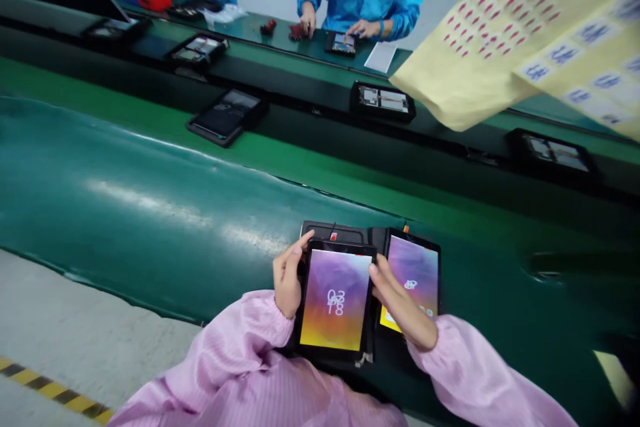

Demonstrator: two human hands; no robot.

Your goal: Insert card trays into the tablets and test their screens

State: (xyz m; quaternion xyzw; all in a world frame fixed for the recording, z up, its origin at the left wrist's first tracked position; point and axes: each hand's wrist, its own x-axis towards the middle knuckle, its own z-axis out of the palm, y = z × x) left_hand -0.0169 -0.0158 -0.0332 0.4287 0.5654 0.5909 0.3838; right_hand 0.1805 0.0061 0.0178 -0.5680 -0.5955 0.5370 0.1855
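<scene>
My left hand [287, 277] pinches the left edge of a tablet [335, 300] and my right hand [397, 300] pinches its right edge, so the tablet sits between them, its long axis running roughly from 12 to 6 o'clock, about equally near both hands. A second tablet [415, 267] lies just beside it at 2 o'clock, closer to my right hand, and a black tray [333, 235] sits at 12 o'clock on the green conveyor belt [125, 200].

Green conveyor belt [125, 207], black tablet fixtures [383, 102] on it, spaced apart
</scene>
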